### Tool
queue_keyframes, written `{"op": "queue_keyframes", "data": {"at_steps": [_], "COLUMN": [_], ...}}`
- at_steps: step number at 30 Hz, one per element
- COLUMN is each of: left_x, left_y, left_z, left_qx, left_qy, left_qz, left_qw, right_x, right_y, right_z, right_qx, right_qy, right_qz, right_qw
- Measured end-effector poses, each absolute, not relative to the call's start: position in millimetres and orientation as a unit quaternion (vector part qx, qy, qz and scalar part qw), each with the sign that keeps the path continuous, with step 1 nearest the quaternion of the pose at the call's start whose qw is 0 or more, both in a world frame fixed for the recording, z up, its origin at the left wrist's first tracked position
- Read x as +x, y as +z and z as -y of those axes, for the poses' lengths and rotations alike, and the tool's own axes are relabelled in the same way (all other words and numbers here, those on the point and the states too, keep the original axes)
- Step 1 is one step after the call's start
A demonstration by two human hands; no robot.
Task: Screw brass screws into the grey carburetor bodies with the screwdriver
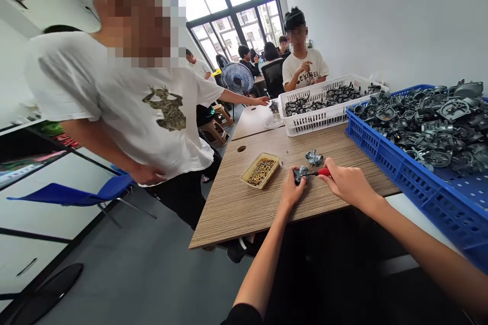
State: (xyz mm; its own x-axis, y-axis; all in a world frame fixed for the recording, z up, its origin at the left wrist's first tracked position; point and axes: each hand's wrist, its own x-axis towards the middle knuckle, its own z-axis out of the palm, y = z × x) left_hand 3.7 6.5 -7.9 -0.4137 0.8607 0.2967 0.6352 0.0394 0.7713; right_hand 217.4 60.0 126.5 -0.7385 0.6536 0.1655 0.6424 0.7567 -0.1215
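Note:
My left hand (292, 192) is closed round a grey metal part (301, 173) above the wooden table (229, 208). In my right hand (346, 183) is the red handle of a screwdriver (324, 171), its shaft pointing left and its tip at the metal part; the exact contact is too small to make out. Just behind my hands a second grey metal part (314, 158) lies on the table. Left of my left hand sits a shallow yellowish tray (244, 179) of small brass-coloured pieces.
A blue crate (412, 177) heaped with metal parts stands at the right, a white basket (316, 124) of dark parts behind. One person (125, 106) stands left, an arm reaching over the table's far end; another (305, 63) is beyond the basket.

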Motion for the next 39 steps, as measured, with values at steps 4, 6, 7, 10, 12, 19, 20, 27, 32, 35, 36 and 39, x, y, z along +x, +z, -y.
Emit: {"op": "queue_keyframes", "data": {"at_steps": [4,6,7,10,12,19,20,27,32,35,36,39], "left_x": [3.5,3.5,3.4,3.2,3.1,3.0,3.0,3.6,4.0,3.9,3.8,3.6], "left_y": [-9.4,-10.0,-10.3,-11.0,-11.5,-11.5,-11.3,-8.8,-8.5,-9.2,-9.5,-10.1], "left_z": [-6.6,-6.8,-6.9,-7.5,-8.1,-8.3,-8.1,-6.4,-6.3,-6.9,-7.1,-7.4], "left_qx": [0.532,0.531,0.53,0.528,0.527,0.528,0.528,0.527,0.526,0.525,0.525,0.526], "left_qy": [0.459,0.462,0.462,0.463,0.465,0.465,0.465,0.46,0.462,0.46,0.46,0.459], "left_qz": [-0.701,-0.7,-0.7,-0.701,-0.701,-0.699,-0.7,-0.703,-0.702,-0.704,-0.705,-0.705], "left_qw": [0.118,0.121,0.122,0.124,0.122,0.123,0.124,0.129,0.127,0.128,0.128,0.125], "right_x": [218.7,220.3,220.7,220.0,218.9,219.6,219.3,218.4,218.8,218.1,218.1,218.6], "right_y": [127.0,127.3,127.4,127.0,126.4,125.5,125.4,123.8,122.1,120.6,120.3,120.2], "right_z": [-61.0,-61.7,-61.9,-61.7,-61.4,-61.2,-61.0,-63.3,-63.3,-62.1,-61.9,-62.1], "right_qx": [-0.354,-0.325,-0.312,-0.316,-0.342,-0.312,-0.315,-0.358,-0.301,-0.314,-0.314,-0.294], "right_qy": [0.047,0.086,0.099,0.083,0.051,0.071,0.065,0.043,0.088,0.068,0.068,0.086], "right_qz": [0.928,0.934,0.936,0.937,0.932,0.939,0.939,0.926,0.94,0.938,0.938,0.941], "right_qw": [0.103,0.121,0.128,0.12,0.107,0.124,0.118,0.109,0.138,0.129,0.131,0.142]}}
